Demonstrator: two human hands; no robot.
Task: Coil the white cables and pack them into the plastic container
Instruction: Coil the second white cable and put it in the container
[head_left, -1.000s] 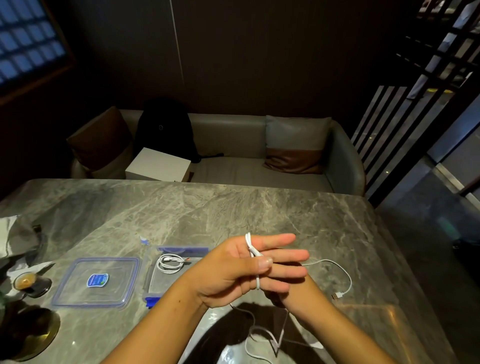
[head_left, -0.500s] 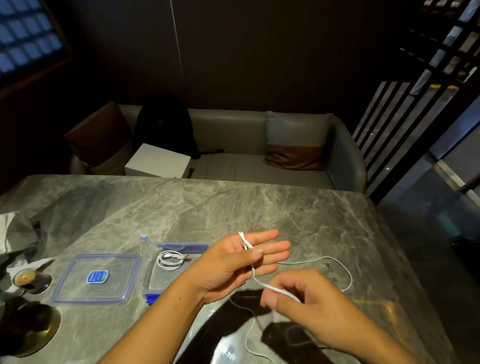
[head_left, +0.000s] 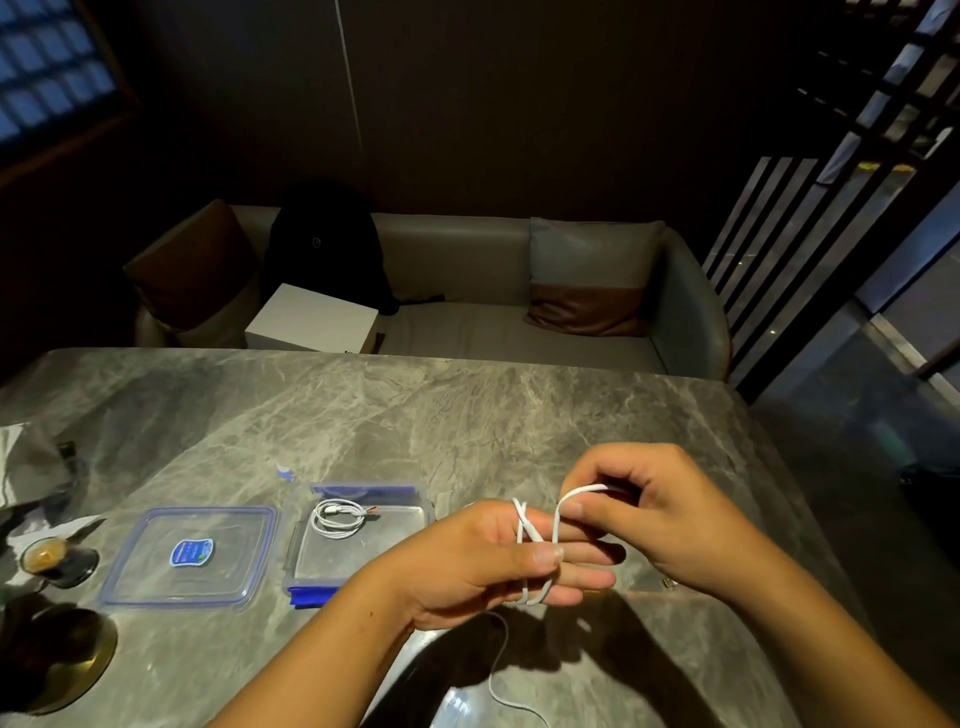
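A white cable is wound in loops around the outstretched fingers of my left hand, with the thumb pressing the loops. My right hand pinches a raised loop of the same cable just above the left fingertips. The cable's free tail hangs below my left hand toward the near table edge. To the left stands the open clear plastic container with blue clips. One coiled white cable lies inside it.
The container's clear lid with a blue sticker lies flat left of the container. A small glass of brown drink stands at the far left, a dark round dish in front of it. A sofa with cushions, a white box and a black backpack stands beyond the marble table.
My right hand rose from below the left hand to above its fingertips, carrying the cable over them. The slack that lay on the table to the right is gone.
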